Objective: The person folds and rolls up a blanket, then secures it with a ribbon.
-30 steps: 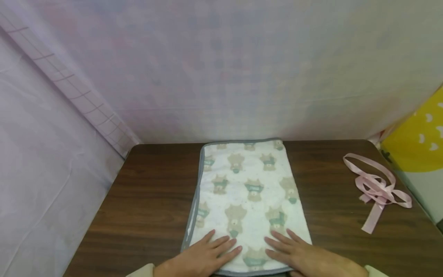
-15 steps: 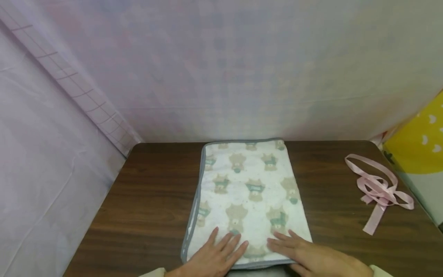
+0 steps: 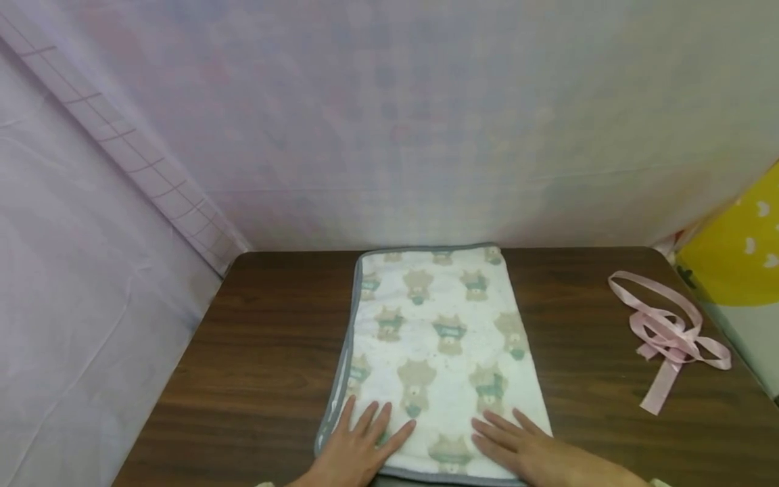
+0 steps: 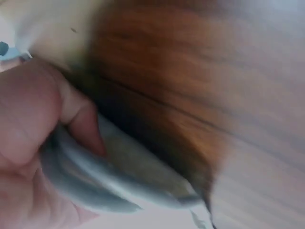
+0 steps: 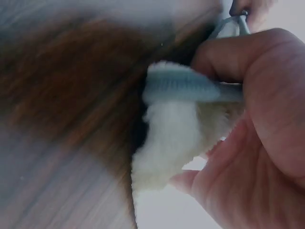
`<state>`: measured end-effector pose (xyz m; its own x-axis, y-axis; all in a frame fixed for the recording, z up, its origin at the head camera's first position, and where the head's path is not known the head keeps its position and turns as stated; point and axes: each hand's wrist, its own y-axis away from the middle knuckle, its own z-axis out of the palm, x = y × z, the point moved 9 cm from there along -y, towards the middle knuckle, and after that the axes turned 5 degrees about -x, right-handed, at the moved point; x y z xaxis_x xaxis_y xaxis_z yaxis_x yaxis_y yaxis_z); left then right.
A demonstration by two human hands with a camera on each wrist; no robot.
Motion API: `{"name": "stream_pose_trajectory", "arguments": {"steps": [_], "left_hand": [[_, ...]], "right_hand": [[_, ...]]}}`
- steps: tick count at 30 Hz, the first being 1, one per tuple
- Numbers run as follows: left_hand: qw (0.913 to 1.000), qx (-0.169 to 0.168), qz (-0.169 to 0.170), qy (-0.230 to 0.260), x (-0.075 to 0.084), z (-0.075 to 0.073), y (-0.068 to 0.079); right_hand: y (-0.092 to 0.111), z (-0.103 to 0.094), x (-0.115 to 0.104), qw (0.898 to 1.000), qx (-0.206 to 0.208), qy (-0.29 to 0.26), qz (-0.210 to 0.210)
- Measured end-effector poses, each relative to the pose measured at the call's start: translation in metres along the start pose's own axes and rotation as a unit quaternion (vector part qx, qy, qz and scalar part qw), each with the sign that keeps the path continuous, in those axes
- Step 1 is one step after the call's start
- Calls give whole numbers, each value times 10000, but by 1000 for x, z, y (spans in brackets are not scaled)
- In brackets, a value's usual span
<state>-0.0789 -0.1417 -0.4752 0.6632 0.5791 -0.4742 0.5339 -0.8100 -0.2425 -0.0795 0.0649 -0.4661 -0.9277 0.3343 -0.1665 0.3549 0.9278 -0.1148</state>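
A folded white blanket point(image 3: 441, 365) printed with beige bears in green lies on the brown table, grey trim along its left, far and near edges. My left hand point(image 3: 356, 443) is at its near left corner, fingers spread on top. In the left wrist view, the thumb hooks over the grey-trimmed edges point(image 4: 119, 183) of its layers, pinching them against the fingers. At the near right corner, my right hand point(image 3: 529, 450) has its fingers over the cloth. The right wrist view shows that thumb against the blanket's trim point(image 5: 181, 86), with fingers on the other side.
A loose heap of pink ribbon point(image 3: 666, 335) lies on the right of the table point(image 3: 262, 352). Pale checked cloth point(image 3: 389, 122) hangs behind the table, and white cloth point(image 3: 73, 284) on the left. Something yellow with white marks point(image 3: 730, 264) stands past the right edge.
My left hand has shifted left toward the blanket's near left corner. The near edge rose slightly half a second ago and sits lower now. My right hand stays near its corner.
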Motion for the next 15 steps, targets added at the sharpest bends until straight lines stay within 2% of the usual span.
{"name": "stream_pose_trajectory", "arguments": {"steps": [3, 5, 6, 7, 10, 12, 13, 15], "left_hand": [[9971, -540, 245, 478, -4, 5, 2], [9869, -1037, 434, 1162, -7, 9, 3], [9781, -1279, 512, 1563, -9, 11, 4], [9653, -1570, 556, 2011, -11, 13, 4], [9226, -2222, 601, 3096, -16, 16, 5], [9077, -2336, 625, 3428, -19, 14, 5], [9033, -2347, 636, 3534, -20, 13, 5], [9043, -2272, 664, 3552, -22, 10, 5]], "right_hand": [[1, -2, -4, 9989, 224, 364, -207], [1, -2, -5, 9984, 301, 432, -186], [1, -2, -4, 9986, 320, 406, -142], [1, -2, -4, 9984, 351, 440, -95], [0, -2, -3, 9978, 383, 543, 33], [0, -1, -3, 9971, 375, 659, 92], [0, -1, -3, 9965, 346, 749, 120], [1, 1, -3, 9954, 274, 900, 189]]}}
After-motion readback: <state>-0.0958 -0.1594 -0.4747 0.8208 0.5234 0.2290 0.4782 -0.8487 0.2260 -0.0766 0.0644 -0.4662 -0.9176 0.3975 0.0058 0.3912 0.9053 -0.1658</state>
